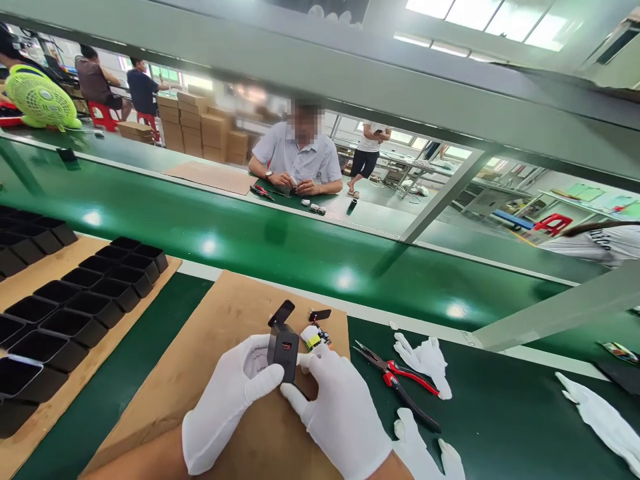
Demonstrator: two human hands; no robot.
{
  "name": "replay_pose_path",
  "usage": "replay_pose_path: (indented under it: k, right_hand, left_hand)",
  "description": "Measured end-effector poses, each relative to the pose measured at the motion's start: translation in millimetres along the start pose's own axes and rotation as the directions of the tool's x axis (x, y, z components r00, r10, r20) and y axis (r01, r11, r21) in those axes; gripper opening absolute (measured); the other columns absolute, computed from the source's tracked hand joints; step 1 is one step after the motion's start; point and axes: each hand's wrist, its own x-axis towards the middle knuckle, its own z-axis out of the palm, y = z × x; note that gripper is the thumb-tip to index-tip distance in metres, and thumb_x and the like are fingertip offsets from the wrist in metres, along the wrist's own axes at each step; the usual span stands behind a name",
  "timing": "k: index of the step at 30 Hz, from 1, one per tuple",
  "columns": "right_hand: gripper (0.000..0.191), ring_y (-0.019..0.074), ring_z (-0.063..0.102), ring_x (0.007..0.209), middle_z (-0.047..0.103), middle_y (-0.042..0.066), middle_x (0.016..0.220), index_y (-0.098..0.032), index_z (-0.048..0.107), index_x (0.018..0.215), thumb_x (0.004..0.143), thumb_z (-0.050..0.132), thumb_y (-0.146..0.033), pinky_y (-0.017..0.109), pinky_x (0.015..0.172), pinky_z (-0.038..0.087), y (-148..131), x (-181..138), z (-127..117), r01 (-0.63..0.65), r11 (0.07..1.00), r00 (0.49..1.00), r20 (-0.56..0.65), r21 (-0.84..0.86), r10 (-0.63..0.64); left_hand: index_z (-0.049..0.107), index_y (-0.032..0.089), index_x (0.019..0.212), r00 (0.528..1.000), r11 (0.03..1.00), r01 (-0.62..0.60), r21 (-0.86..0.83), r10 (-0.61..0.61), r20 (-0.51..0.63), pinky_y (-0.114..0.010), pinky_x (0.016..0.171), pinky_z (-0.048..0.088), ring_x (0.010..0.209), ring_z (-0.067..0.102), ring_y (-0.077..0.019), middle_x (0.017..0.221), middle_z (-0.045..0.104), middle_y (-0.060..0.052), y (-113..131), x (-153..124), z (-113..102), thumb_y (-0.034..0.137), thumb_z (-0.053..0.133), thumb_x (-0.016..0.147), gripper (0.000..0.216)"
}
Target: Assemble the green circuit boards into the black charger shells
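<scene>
In white gloves, both hands are at a small black plastic housing (pixel 286 357) above the brown cardboard sheet (pixel 200 380). The thumb of my left hand (pixel 240 377) lies across its front, with the fingers curled behind it. My right hand (pixel 335 393) grips the housing's lower right edge, its fingertips partly hidden. A reddish part shows in a slot on the front face. Just beyond my right fingers is a small circuit board (pixel 316 339) with a yellow component and wires. Two black oblong pieces, one upper left (pixel 281 312) and one upper right (pixel 320 315), are near the housing.
Red-and-black long-nose pliers (pixel 395 380) lie on the green table to the right, beside loose white gloves (pixel 427 360). Rows of open black boxes (pixel 90 287) stand on cardboard at left. A green conveyor belt (pixel 260 247) runs across; a person (pixel 300 153) works beyond it.
</scene>
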Motion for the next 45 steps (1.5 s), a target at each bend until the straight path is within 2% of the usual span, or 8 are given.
replay_pose_path:
  k: [3,10,18,25,33,38,42,45]
  right_hand:
    - [0.008,0.0275,0.068,0.086,0.072,0.005,0.099,-0.028,0.074,0.096,0.092,0.070,-0.023,0.040,0.076,0.053,4,1,2,0.029,0.999,0.998,0.063,-0.046,-0.026]
    - [0.015,0.0184,0.069,0.065,0.073,-0.002,0.075,-0.030,0.063,0.097,0.103,0.051,-0.035,0.028,0.065,0.056,-3,1,-34,-0.181,0.962,0.972,-0.111,0.204,0.206]
    - [0.021,0.0165,0.073,0.065,0.078,0.001,0.088,-0.033,0.079,0.109,0.093,0.066,-0.029,0.025,0.061,0.058,-13,-20,-47,0.025,0.988,0.969,-0.246,0.154,0.014]
    - [0.027,0.0126,0.072,0.068,0.075,-0.002,0.083,-0.031,0.077,0.118,0.096,0.064,-0.023,0.021,0.064,0.058,-15,-22,-45,0.048,0.989,0.982,-0.188,0.140,-0.021]
    - [0.027,0.0144,0.075,0.061,0.079,-0.002,0.080,-0.029,0.078,0.113,0.096,0.058,-0.024,0.021,0.055,0.058,-27,-18,-41,0.059,0.997,0.956,-0.291,0.057,-0.040]
    - [0.048,0.0185,0.074,0.052,0.080,-0.003,0.074,-0.028,0.066,0.142,0.097,0.051,-0.027,0.026,0.050,0.059,-27,-21,-29,-0.083,0.994,0.988,-0.128,0.072,0.092]
    - [0.051,0.0153,0.071,0.050,0.074,-0.006,0.062,-0.024,0.068,0.140,0.099,0.037,-0.025,0.023,0.053,0.058,-28,-14,-31,-0.135,0.941,0.989,0.094,0.311,0.111]
    - [0.051,0.0158,0.073,0.057,0.080,-0.002,0.078,-0.027,0.072,0.134,0.097,0.036,-0.026,0.026,0.063,0.061,-30,-10,-32,-0.131,0.935,0.990,0.086,0.330,0.108]
  left_hand:
    - [0.068,0.014,0.118,1.000,1.000,0.003,-0.022,-0.003,-0.017,-0.050,0.109,0.056,0.113,0.074,-0.0353,0.120,0.078,-0.018,4,0,0,0.067,0.087,0.070,0.074]
    - [0.068,0.014,0.109,0.999,0.999,0.013,-0.035,-0.014,-0.046,-0.049,0.105,0.057,0.108,0.074,-0.0335,0.111,0.079,-0.016,1,3,-4,0.059,0.086,0.074,0.060]
    - [0.064,0.016,0.110,0.998,0.995,0.019,0.094,-0.013,-0.067,-0.049,0.099,0.061,0.109,0.075,-0.0330,0.116,0.079,-0.016,-5,4,-3,0.036,0.083,0.072,0.047]
    - [0.061,0.017,0.106,0.989,0.973,-0.008,0.232,0.041,-0.139,-0.045,0.094,0.064,0.101,0.077,-0.0290,0.107,0.079,-0.012,-3,-2,4,0.029,0.079,0.068,0.043]
    - [0.057,0.021,0.109,0.943,0.837,-0.094,0.539,0.248,-0.221,-0.045,0.090,0.064,0.096,0.077,-0.0274,0.102,0.077,-0.007,-15,-11,3,0.029,0.080,0.069,0.047]
    - [0.056,0.023,0.113,0.881,0.695,-0.151,0.703,0.418,-0.223,-0.043,0.083,0.066,0.096,0.078,-0.0287,0.104,0.076,-0.006,-19,-15,4,0.032,0.080,0.070,0.050]
    - [0.054,0.025,0.118,0.856,0.610,-0.166,0.775,0.480,-0.194,-0.040,0.078,0.066,0.096,0.078,-0.0279,0.107,0.074,-0.006,-22,-17,2,0.031,0.078,0.074,0.051]
    - [0.053,0.025,0.120,0.845,0.553,-0.179,0.814,0.510,-0.160,-0.039,0.079,0.065,0.095,0.077,-0.0269,0.105,0.071,-0.004,-24,-17,0,0.030,0.076,0.076,0.050]
